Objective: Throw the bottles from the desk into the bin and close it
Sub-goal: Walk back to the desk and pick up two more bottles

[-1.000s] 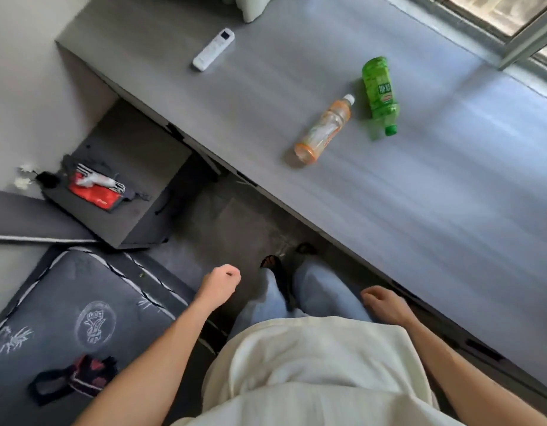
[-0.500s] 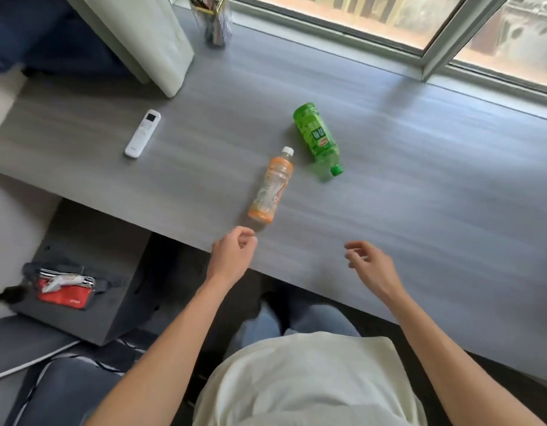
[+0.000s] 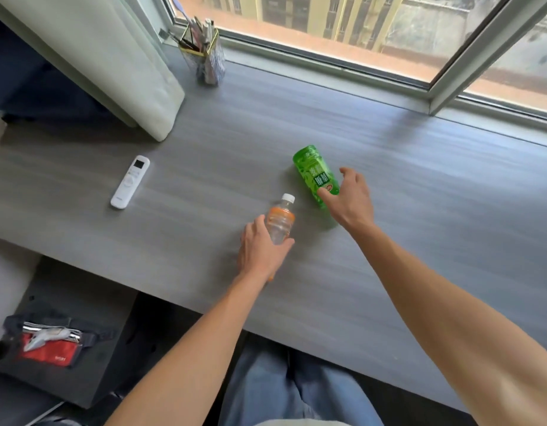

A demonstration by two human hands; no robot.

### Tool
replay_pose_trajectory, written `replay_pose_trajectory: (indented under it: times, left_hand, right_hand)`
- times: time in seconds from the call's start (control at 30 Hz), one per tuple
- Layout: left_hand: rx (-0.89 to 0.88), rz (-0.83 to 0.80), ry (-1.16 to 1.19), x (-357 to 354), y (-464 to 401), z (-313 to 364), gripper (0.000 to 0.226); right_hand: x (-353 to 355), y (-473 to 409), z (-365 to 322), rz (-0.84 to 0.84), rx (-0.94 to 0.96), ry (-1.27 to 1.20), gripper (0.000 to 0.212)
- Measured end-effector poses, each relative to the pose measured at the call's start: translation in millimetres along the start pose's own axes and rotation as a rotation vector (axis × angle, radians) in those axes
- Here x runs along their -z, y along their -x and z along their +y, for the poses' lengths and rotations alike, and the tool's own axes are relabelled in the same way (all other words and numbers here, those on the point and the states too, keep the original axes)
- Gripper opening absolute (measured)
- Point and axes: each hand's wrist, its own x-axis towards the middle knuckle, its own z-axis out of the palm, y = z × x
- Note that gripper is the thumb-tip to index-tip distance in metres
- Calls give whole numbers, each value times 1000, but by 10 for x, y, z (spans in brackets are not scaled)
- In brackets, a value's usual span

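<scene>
Two bottles lie on the grey desk [image 3: 435, 229]. The orange bottle [image 3: 280, 219] with a white cap lies near the desk's middle, cap pointing away from me. My left hand [image 3: 260, 250] is wrapped around its lower half, thumb on the right side. Just beyond and to the right lies the green bottle [image 3: 312, 169]. My right hand [image 3: 352, 201] covers its cap end with fingers spread to either side and the thumb touching the label, not closed on it. No bin is in view.
A white remote [image 3: 130, 181] lies on the desk to the left. A pen holder [image 3: 207, 59] and a pale cushion [image 3: 112, 63] stand at the back by the window. Below the desk's left end sits a dark box [image 3: 81, 305] bearing a red pouch [image 3: 47, 352].
Both hands rose from my lap and reached forward over the desk. The left hand has closed around the orange bottle; the right has arrived over the green bottle. The view tilted up toward the window.
</scene>
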Motion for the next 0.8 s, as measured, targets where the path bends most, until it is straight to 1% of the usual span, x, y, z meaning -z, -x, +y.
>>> replay_pose_trajectory:
  times: [0.1, 0.17, 0.23, 0.33, 0.43, 0.53, 0.7, 0.8]
  left_hand:
    - [-10, 24, -51, -144, -90, -73, 84]
    - [-1, 46, -81, -210, -117, -116, 75]
    - [1, 78, -84, -264, -145, -157, 64]
    - [11, 78, -62, -282, -184, -184, 61]
    - [15, 37, -21, -204, -156, -178, 60]
    - [-3, -2, 23, -86, -53, -196, 58]
    - [3, -130, -20, 102, 154, -317, 59]
    - [-27, -209, -48, 175, 304, -472, 55]
  right_hand:
    - [-171, -200, -17, -3, -25, 43, 84]
    - [-273, -276, -23, 1, -46, 78, 87]
    - [-358, -317, -2, 4, -62, 108, 85]
    - [-419, -299, 60, 21, -47, 131, 73]
    - [-354, -152, 117, 15, -57, 84, 67]
    - [-211, 182, 255, -24, -92, 56, 64]
    - [-111, 877, 607, -107, -232, 34, 68]
    - [-89, 1302, 855, -115, -280, -3, 70]
